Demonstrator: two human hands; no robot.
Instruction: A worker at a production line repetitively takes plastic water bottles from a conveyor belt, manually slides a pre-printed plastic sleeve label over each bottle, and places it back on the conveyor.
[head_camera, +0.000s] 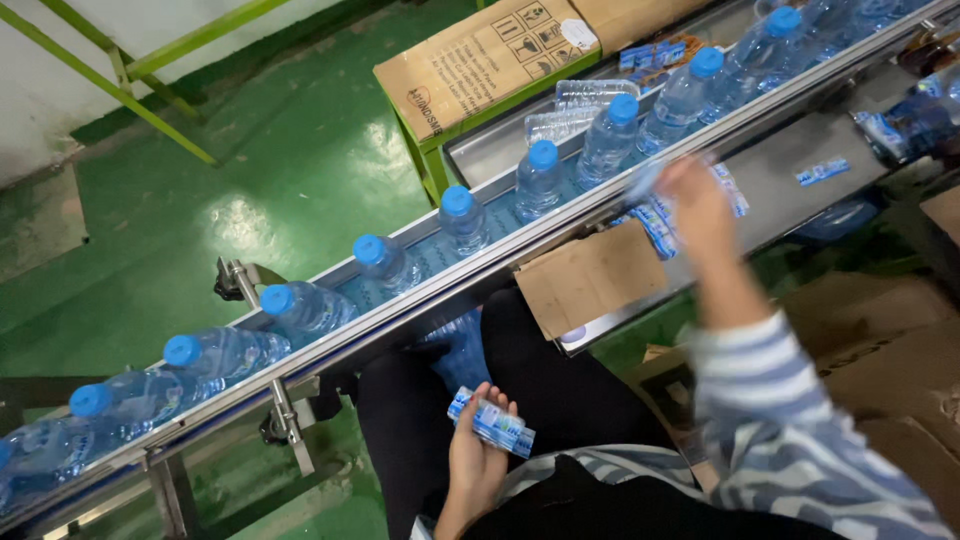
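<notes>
The person sits beside a long conveyor (330, 330) that carries a row of clear water bottles with blue caps (540, 178), all of them bare-bodied as far as the view shows. The step in hand looks like labelling: the left hand (478, 450) rests low over the lap, fingers curled around a small flat stack of blue-and-white label sleeves (492, 424), thumb and fingers pressed on its edges. The right hand (700, 205) is stretched out to the near rail of the conveyor, close to the bottle (676, 100) passing there; it is blurred by motion, and something blue and white shows at its fingertips, likely a single label sleeve (648, 190), but whether the fingers pinch it or lie spread I cannot tell. More loose labels (822, 171) lie on the grey metal tabletop (780, 190) just beyond that hand. A piece of brown cardboard (590, 278) hangs at the edge of the tabletop, and cardboard cartons (490, 60) stand on a green frame on the far side of the line. As a judgement, the next move calls for meeting a moving bottle in time and keeping the sleeve open and square to the cap, while the left hand keeps its stack ready to feed.
</notes>
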